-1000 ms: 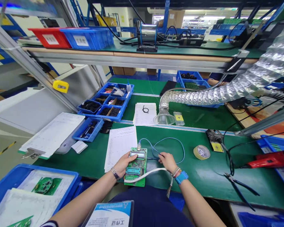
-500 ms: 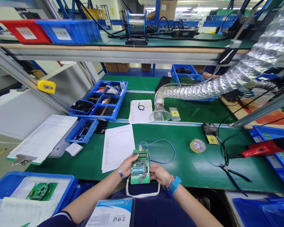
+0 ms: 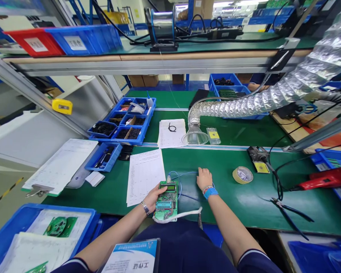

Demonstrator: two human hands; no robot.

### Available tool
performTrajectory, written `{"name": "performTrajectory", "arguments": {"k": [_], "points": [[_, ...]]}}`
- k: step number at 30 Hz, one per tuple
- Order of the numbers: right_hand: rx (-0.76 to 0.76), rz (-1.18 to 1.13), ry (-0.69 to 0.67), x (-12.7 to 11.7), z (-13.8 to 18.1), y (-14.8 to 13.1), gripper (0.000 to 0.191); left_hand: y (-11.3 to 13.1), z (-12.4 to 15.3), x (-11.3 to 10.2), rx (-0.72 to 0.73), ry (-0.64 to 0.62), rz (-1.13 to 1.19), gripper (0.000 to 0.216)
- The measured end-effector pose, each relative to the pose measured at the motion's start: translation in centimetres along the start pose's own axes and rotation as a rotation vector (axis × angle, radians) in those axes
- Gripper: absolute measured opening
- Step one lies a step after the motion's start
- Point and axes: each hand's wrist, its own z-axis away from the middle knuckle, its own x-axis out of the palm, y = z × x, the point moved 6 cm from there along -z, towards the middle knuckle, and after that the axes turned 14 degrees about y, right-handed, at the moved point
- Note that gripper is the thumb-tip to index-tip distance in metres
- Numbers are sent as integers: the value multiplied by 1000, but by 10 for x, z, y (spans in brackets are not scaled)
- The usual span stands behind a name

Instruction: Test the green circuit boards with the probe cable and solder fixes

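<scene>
My left hand (image 3: 154,198) grips a green circuit board (image 3: 168,197) by its left edge, thumb on top near the small display. The board carries a light-blue chip socket (image 3: 164,205). From its top end a plug leads into a blue cable (image 3: 187,174). Over that cable lies my right hand (image 3: 204,179), to the right of the board, with fingers curled round it; the fingertips are mostly hidden. A white sleeved cord (image 3: 184,214) runs across the board's lower end and hangs off the table edge on the right.
Printed sheets (image 3: 144,176) lie left of the board. Blue part bins (image 3: 130,140) stand behind. A fume hood (image 3: 195,137) on a foil duct hangs ahead. Rightwards are a tape roll (image 3: 242,175), pliers (image 3: 290,212) and a red heat gun (image 3: 321,179).
My right hand has left the board's right side and moved forward and right onto the blue cable. The white cord has swung up to the right. My left hand still holds the board.
</scene>
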Motion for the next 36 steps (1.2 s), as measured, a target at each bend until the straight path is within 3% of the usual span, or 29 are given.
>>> {"name": "performTrajectory", "arguments": {"k": [2,4,9,14,17,20,23,26,30,33,36], "points": [[67,-25,-11,-2,0,3,16,-2,-2,-6,-51,10,18,34],[113,-98,-42,-8,2,4,8,-2,-4,-10,-103,13,52,27],[177,-454,-214,-29,32,-16,25,10,1,-6,-99,-19,214,22],[141,-798,-453,-34,76,-61,41,15,22,32,-112,-155,280,30],[72,-919,-413,-38,88,-77,36,11,36,56,-160,-233,250,36],[2,-992,-259,-48,91,-78,26,10,47,71,-176,-262,214,37],[-79,-1010,-118,-56,94,-73,15,12,54,77,-170,-255,175,36],[-163,-997,-69,-58,103,-74,10,12,56,78,-147,-237,134,34],[-197,-983,-219,-50,113,-74,12,14,55,76,-76,-226,84,29],[-273,-843,-356,-46,104,-63,11,20,60,75,-22,-249,30,24],[-270,-715,-269,-50,69,-45,31,26,71,79,-2,-315,-42,24]]}}
